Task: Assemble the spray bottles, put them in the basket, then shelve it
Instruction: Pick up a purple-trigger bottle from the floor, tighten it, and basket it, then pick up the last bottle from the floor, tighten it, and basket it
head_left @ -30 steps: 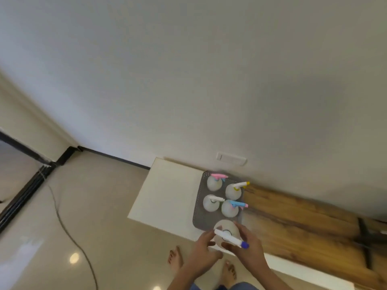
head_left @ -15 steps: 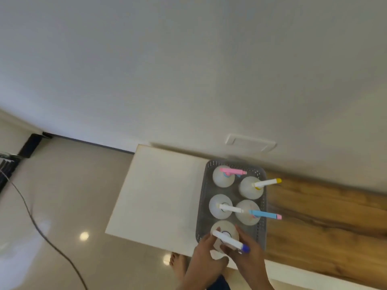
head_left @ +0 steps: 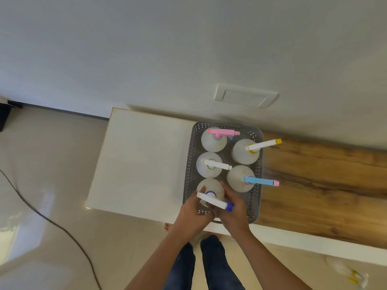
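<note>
Both forearms reaching forward and slightly inward from the bottom edge, bare, converging over the near end of the grey perforated basket (head_left: pixel 256 203). Left hand (head_left: pixel 193 210) wrapped around the near-left side of the frosted spray bottle (head_left: pixel 209 188), thumb up against its shoulder. Right hand (head_left: pixel 234 208) curled around the same bottle from the right, fingers extended along its side, back of the hand toward the camera. Both hands grasping that bottle, which stands upright in the basket's near-left corner.

White trigger head with a blue nozzle (head_left: pixel 215 202) lying across both hands, nozzle tip pointing right, blue collar visible at the bottle neck. Lower body of the bottle hidden behind the hands; fingertips on the far side out of sight, so exact contact there not discernible. Whether the bottle's base touches the basket floor: cannot tell.

Four more bottles upright in the basket beyond the hands: pink-headed bottle (head_left: pixel 213 141) at far left, yellow-tipped bottle (head_left: pixel 244 152) at far right, white-headed bottle (head_left: pixel 208 166) mid-left, light-blue-headed bottle (head_left: pixel 240 178) mid-right, just beside the right hand's fingers.

Basket resting where the white tabletop (head_left: pixel 142 164) meets the wood-grain surface (head_left: pixel 324 185), close to the wall. Blurred white and yellow item (head_left: pixel 349 274) on the floor at lower right, unclear. Dark cable (head_left: pixel 52 222) across the tiled floor at left. Jeans and bare toes below the table edge.
</note>
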